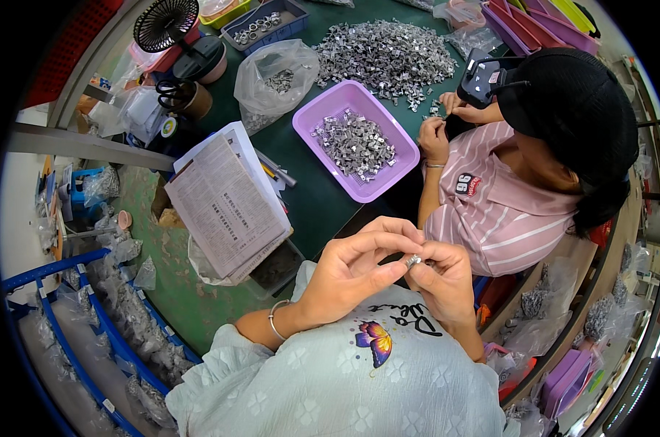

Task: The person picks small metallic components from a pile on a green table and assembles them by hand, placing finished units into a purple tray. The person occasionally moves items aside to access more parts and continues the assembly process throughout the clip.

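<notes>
Green bench (pixel 322 197) carried a heap of metal clips (pixel 384 54) and a purple tray (pixel 308 120), both within reach. Close to the chest, left hand (pixel 348 266) and right hand (pixel 443 280) pinched one small metal clip (pixel 413 260) between fingertips for close work.

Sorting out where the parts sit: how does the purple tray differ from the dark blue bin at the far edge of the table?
The purple tray is larger and sits mid-table beside the co-worker; the dark blue bin is smaller, at the far edge by the fan. The purple tray holds a heap of small silvery pieces; the dark blue bin holds only a few ring-like metal parts. Both are open rectangular plastic containers on the green table.
</notes>
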Available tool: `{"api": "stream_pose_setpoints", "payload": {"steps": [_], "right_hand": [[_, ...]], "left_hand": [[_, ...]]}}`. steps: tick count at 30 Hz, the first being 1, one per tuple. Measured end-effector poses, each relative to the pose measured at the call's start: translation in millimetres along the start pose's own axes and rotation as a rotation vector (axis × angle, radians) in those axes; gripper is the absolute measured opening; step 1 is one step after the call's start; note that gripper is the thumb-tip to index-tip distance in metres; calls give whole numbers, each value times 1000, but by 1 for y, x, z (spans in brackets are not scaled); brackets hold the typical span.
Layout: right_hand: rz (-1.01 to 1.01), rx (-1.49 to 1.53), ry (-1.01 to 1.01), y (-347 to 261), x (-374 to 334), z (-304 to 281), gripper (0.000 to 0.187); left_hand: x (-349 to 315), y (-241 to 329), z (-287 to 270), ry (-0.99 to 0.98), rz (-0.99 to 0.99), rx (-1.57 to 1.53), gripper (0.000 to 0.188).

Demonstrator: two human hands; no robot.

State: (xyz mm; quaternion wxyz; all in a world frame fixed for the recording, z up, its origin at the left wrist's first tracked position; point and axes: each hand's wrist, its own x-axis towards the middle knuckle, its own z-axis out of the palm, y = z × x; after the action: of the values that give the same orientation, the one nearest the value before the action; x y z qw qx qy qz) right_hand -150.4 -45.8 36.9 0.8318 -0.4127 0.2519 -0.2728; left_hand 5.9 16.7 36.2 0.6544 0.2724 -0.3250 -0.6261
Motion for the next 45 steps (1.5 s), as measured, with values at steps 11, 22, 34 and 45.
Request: {"api": "stream_pose_setpoints", "payload": {"steps": [11,22,34,45], "right_hand": [[43,-82,47,2,5,-3,12],[299,268,52,45,17,-23,21],[0,-109,210,77,34,-10,27],[-212,-839,88,84,44,13,10]], "left_hand": [[6,-2,-3,25,-25,-29,22],[7,-35,-29,63,-271,196,20],[3,-78,-66,414,-536,-619,39],[0,-83,-72,436,-554,-1020,31]]}}
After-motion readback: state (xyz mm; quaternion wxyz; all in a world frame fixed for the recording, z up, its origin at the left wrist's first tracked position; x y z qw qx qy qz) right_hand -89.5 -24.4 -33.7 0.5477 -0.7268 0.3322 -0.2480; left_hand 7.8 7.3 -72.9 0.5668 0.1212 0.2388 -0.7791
